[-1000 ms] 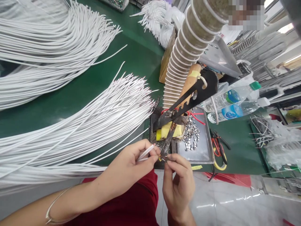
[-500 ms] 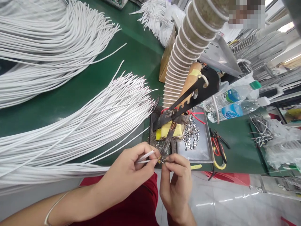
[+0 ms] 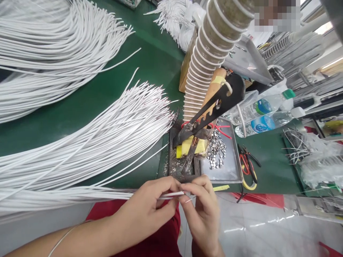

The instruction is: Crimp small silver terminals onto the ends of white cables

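Observation:
My left hand (image 3: 155, 203) is closed around white cables (image 3: 171, 194), their cut ends pointing right toward my other hand. My right hand (image 3: 200, 203) pinches at those ends; a thin pale strand shows below its fingertips, and whatever small piece sits between the fingers is mostly hidden. Both hands meet just in front of the table's near edge, below a dark metal bar (image 3: 189, 160) that slants down from a wooden-handled tool (image 3: 215, 87) on a black notched bracket (image 3: 225, 98). A metal tray (image 3: 227, 171) behind my right hand carries many small silver connectors (image 3: 216, 151).
Large bundles of white cables (image 3: 107, 142) cover the green table (image 3: 150, 53) on the left. A ribbed hose (image 3: 206, 53) comes down behind the bracket. Pliers (image 3: 250, 162), a water bottle (image 3: 268, 123) and plastic bags (image 3: 318, 167) lie at the right.
Both hands have drawn back from the tip of the slanting metal bar, down toward my body, still together. More of the cable ends shows between them.

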### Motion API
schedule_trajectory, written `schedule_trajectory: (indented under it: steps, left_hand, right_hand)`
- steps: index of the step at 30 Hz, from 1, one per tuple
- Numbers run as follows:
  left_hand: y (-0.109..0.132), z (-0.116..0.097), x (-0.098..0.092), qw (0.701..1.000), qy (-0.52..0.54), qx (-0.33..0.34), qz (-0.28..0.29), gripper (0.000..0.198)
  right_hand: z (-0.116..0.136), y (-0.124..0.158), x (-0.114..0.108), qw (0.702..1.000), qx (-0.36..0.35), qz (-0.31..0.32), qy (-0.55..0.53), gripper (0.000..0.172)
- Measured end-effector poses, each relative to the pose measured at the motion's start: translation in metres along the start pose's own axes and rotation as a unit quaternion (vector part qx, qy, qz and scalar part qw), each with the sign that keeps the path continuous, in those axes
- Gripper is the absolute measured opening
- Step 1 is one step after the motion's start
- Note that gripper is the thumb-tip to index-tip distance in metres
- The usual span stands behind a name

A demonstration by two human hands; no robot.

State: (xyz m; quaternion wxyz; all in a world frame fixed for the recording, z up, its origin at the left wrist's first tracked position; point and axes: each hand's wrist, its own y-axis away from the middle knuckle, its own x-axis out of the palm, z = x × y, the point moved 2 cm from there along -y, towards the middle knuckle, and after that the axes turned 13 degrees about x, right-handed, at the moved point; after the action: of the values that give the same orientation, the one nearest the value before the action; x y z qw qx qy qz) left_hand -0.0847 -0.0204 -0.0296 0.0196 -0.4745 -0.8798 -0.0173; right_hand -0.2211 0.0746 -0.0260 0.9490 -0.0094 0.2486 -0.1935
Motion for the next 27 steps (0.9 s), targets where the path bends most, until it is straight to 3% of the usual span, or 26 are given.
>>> schedule_trajectory:
  steps: [6, 13, 16, 19, 22, 27]
  left_hand:
    - [0.005, 0.0, -0.008, 0.994, -0.066, 0.084, 0.022, 0.022]
    - [0.007, 0.006, -0.011, 0.991, -0.068, 0.081, 0.076, 0.028]
    - [0.004, 0.006, -0.012, 0.992, -0.063, 0.075, 0.077, 0.028]
    - [0.002, 0.004, -0.014, 0.995, -0.073, 0.042, 0.06, 0.03]
    - [0.003, 0.003, -0.014, 0.996, -0.072, 0.029, 0.052, 0.031]
    - [0.007, 0.006, -0.013, 0.998, -0.045, 0.011, 0.029, 0.025]
  right_hand:
    - [0.0, -0.005, -0.007, 0.999, 0.029, 0.023, 0.013, 0.017]
    - [0.001, -0.005, -0.006, 0.999, -0.021, 0.036, -0.031, 0.01]
    - [0.0, -0.006, -0.012, 0.999, -0.008, 0.038, 0.005, 0.013]
    - [-0.009, -0.015, -0.032, 0.996, 0.011, -0.028, 0.084, 0.021]
    - [-0.029, -0.033, -0.054, 0.972, 0.035, -0.131, 0.194, 0.016]
    - [-0.061, -0.064, -0.066, 0.948, 0.084, -0.175, 0.253, 0.014]
